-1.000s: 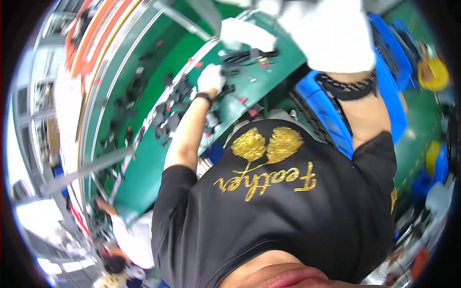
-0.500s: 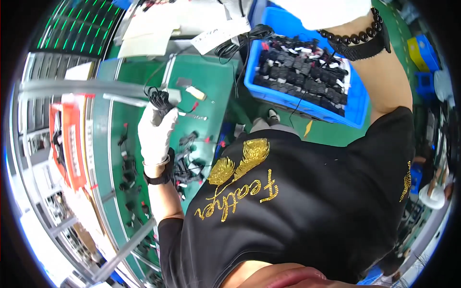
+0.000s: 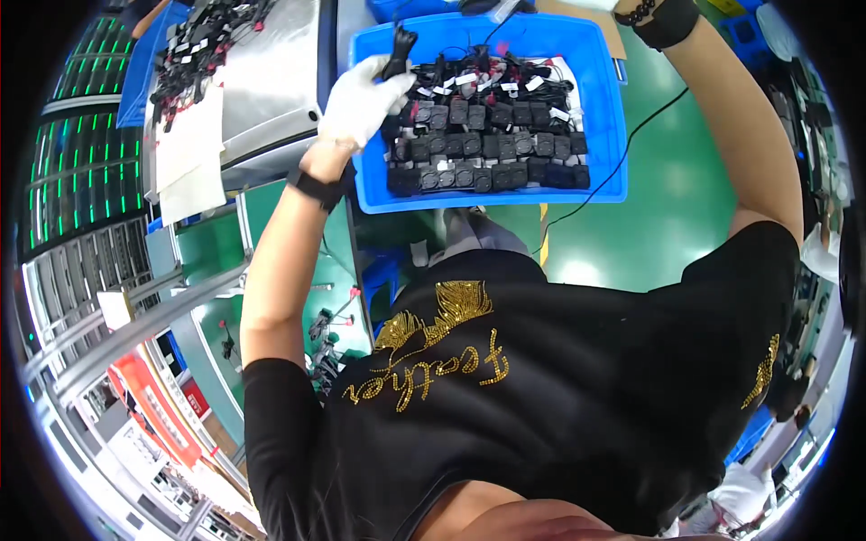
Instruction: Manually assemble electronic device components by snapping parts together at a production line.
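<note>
Right hand: only a sliver of the white-gloved right hand (image 3: pixel 597 4) showed, cut by the upper edge beyond the far right corner of the blue bin (image 3: pixel 505 201); whether its fingers were spread or closed could not be told.
Left hand: the gloved left hand (image 3: pixel 365 101) was over the bin's left wall, pinching a black cable bundle (image 3: pixel 400 50) between thumb and fingers.
Hidden part: the bundle's lower end disappeared into the grip.
Cable bundle: above the bin's far left corner, dark and gathered into a narrow upright hank, flaring near its top; separate strands were hard to make out.
Bin load: black boxy units (image 3: pixel 460 146) filled the bin in rows, the far ones partly buried under tangled leads with white tags and red bits.
Thin cable: a thin black cable (image 3: pixel 651 114) crossed the bin's near right corner; what it joined was unclear.
Left of bin: a metal counter (image 3: pixel 280 86) stood just beside it, bearing pale sheets (image 3: pixel 191 180).
Nearer the wearer than the bin, leftward: dark wiring (image 3: pixel 325 334), half covered by the arm and shirt.
</note>
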Demonstrator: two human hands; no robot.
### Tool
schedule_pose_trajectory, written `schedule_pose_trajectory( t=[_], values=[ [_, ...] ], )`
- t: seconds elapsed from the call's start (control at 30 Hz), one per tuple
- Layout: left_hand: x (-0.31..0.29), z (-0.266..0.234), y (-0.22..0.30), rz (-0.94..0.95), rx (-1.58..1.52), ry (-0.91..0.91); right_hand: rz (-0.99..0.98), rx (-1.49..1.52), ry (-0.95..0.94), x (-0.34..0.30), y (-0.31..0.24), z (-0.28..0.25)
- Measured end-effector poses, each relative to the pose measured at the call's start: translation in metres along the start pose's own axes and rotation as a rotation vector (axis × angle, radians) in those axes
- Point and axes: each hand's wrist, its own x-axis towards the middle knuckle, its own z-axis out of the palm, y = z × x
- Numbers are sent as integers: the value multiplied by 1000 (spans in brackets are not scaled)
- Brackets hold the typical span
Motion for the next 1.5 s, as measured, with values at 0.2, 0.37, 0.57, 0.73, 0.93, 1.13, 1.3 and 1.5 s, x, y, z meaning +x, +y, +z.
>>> schedule_pose_trajectory(
  t=[0.2, 0.37, 0.57, 0.73, 0.93, 1.13, 1.3, 1.5],
  values=[
    [107, 82, -19, 416, 467, 84, -490, -801, -8, -2, 151, -20],
    [146, 142, -63, 385, 482, 49, -374, -1146, -344, -35, 266, 15],
    [86, 144, -99, 136, 261, -255, -355, -1164, -661, -62, 359, 38],
    [1, 90, -104, -18, -44, -153, -315, -1167, -791, -69, 387, 45],
    [-80, 52, -103, -174, -207, 27, -414, -1203, -861, -79, 417, 44],
    [-119, 49, -80, -333, -266, 54, -466, -1185, -916, -87, 437, 46],
    [-143, 45, -83, -277, -229, 154, -190, -1085, -686, -79, 387, 34],
    [-168, 36, -81, -322, -310, 262, 562, -807, -340, -90, 397, 85]
  ],
)
